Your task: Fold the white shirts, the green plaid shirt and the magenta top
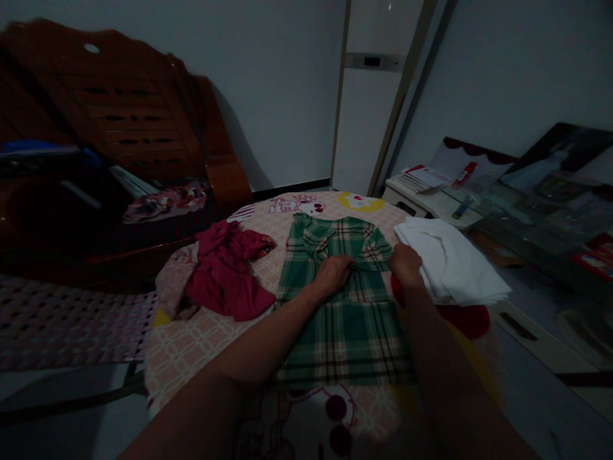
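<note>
A green plaid shirt (345, 319) lies flat on a round table with a pink patterned cloth (205, 338). My left hand (334, 273) rests on the shirt's middle, fingers curled and pinching the fabric. Over at the shirt's right edge, my right hand (406, 265) is closed on the sleeve, next to a folded white garment (453, 268). A crumpled dark pink garment (230, 275) lies to the left of the shirt, apart from both hands.
A dark wooden bench (119, 128) with cloth and papers on it stands at the back left. A low white cabinet (431, 201) with papers and framed pictures (550, 172) lines the right wall. A white door (368, 115) is behind the table.
</note>
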A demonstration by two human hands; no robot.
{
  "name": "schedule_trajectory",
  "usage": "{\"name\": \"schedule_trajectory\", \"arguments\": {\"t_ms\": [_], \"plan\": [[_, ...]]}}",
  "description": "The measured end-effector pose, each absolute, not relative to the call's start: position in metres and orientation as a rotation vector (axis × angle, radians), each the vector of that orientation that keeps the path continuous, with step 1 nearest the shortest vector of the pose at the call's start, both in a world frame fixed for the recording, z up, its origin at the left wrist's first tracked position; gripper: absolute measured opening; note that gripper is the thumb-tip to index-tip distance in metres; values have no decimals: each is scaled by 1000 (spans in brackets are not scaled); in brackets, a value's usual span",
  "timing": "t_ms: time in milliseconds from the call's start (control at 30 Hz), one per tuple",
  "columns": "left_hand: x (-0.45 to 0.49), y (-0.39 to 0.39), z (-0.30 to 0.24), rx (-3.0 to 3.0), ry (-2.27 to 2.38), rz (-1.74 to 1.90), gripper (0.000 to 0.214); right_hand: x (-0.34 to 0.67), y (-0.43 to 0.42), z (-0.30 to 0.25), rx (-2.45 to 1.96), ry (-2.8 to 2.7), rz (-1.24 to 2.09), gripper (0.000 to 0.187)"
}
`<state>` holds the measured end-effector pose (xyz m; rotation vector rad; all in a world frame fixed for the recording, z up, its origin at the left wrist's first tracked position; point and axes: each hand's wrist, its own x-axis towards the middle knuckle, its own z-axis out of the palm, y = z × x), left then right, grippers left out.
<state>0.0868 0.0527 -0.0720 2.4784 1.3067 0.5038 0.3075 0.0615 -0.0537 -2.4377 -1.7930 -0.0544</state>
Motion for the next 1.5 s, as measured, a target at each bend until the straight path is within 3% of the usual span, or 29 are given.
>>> {"name": "schedule_trajectory", "arguments": {"t_ms": [133,267,433,600,833,1000,1100,1233,1367,1500], "plan": [[83,59,-75,2346,1363,642,13,307,73,-45,-2283,-1607,26,19],[81,65,-78,2129,1405,722,7,293,95,-29,-1883,-1219,582,9],[77,71,-83,1931,1399,761,35,261,132,-6,-1419,-995,930,13],[74,76,-84,1787,1440,807,58,227,162,7,-1415,-991,1074,15],[70,78,-82,1685,1458,801,62,208,169,-7,-1384,-1181,1258,6],[68,79,-81,1696,1472,827,70,246,181,-21,-1458,-1068,918,9],[69,79,-78,1773,1458,823,61,276,187,-36,-1620,-1062,761,7],[71,77,-75,1853,1440,801,40,295,190,-59,-1750,-1271,692,15],[70,75,-75,1858,1416,769,43,296,197,-71,-1877,-1628,416,31],[69,76,-77,1863,1429,738,41,292,208,-71,-1938,-1871,238,30]]}}
